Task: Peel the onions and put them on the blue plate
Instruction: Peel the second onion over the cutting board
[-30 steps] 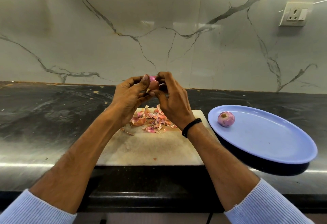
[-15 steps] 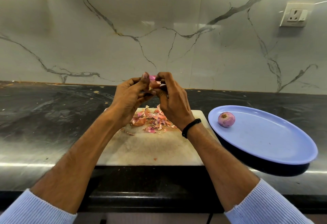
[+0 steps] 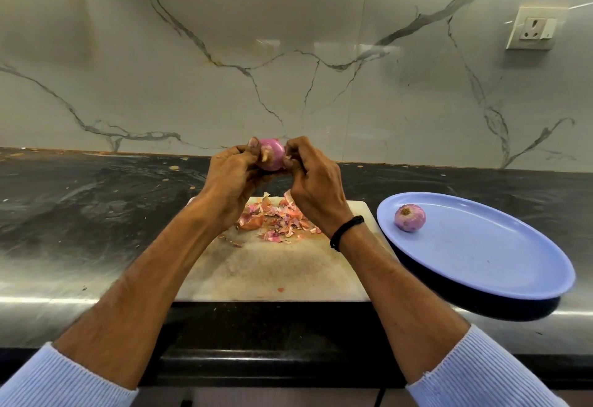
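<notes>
On my feed the left hand (image 3: 231,182) is curled round an onion (image 3: 272,157), held in the air above the far end of the board (image 3: 272,271). The right hand (image 3: 313,188) meets it from the other side, fingertips pinching at its edge, on a flap of skin I think, though that bit is too small to be sure. The onion's visible face is smooth purple. A heap of peels (image 3: 276,218) lies on the board under the hands. Just right of the board, the blue plate (image 3: 481,262) carries one peeled onion (image 3: 409,217) near its far left rim. Board and plate sit on the dark counter (image 3: 96,198).
</notes>
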The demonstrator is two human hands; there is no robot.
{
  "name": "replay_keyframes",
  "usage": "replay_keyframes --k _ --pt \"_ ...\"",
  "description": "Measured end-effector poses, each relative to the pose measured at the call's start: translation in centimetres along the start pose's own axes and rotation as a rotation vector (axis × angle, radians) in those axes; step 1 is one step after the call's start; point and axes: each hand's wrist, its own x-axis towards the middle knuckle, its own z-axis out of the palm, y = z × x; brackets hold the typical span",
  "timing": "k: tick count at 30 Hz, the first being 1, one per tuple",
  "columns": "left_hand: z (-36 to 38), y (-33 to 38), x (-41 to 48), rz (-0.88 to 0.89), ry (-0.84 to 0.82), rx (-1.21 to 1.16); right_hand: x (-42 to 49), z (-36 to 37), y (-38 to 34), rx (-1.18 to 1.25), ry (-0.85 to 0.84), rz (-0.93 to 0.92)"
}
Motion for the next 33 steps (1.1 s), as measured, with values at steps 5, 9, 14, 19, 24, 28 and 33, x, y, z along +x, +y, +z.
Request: replay_keyframes --k 5,9,14,19,24,28,33 --pt "0.0 0.3 0.1 -0.014 0.056 -0.085 0.1 -0.2 0.3 0.016 0.036 0.049" --pt "-0.2 0.1 0.3 -0.022 0.062 -0.052 0.2 0.1 0.2 -0.023 0.004 0.063" --pt "-0.3 -0.1 0.3 -0.039 0.038 -0.02 0.2 0.1 0.2 0.038 -0.053 0.02" --pt "-0.2 0.0 -0.3 -0.018 -0.03 0.045 0.1 0.3 -0.1 0.1 -0.102 0.036" --pt "0.0 -0.1 -0.3 -0.003 -0.07 0.116 0.3 -0.1 -0.3 0.154 0.012 0.144" --pt "0.2 -0.3 -0.5 0.005 -0.111 0.186 0.4 -0.2 0.0 0.1 0.086 0.172" --pt "0.5 -0.4 -0.6 -0.028 -0.117 0.167 0.3 0.2 0.0 0.002 0.077 0.2"
